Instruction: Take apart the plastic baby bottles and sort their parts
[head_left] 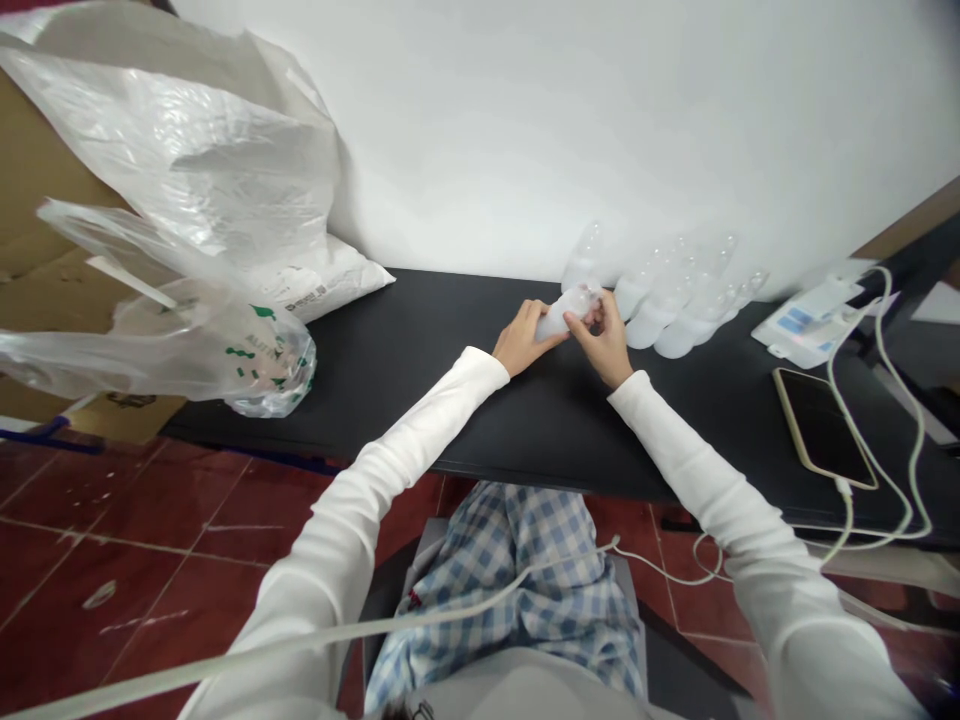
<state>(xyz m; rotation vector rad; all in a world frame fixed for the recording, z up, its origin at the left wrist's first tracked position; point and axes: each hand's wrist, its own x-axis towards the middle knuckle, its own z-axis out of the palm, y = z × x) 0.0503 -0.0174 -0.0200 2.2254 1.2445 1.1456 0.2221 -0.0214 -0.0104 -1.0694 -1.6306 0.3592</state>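
Observation:
Both my hands meet over the black table (465, 400), near the white wall. My left hand (523, 338) is wrapped round the body of a small clear plastic bottle (562, 312) that lies tilted. My right hand (606, 340) pinches the bottle's far end, where a cap or neck would be; that end is hidden by my fingers. A row of several more clear bottles (675, 295) stands just right of my hands against the wall.
Large clear plastic bags (187, 230) pile up at the table's left end beside a cardboard box (30, 240). A phone (823, 425) on a white cable lies at the right, behind it a white packet (810, 320). Red tiled floor lies below.

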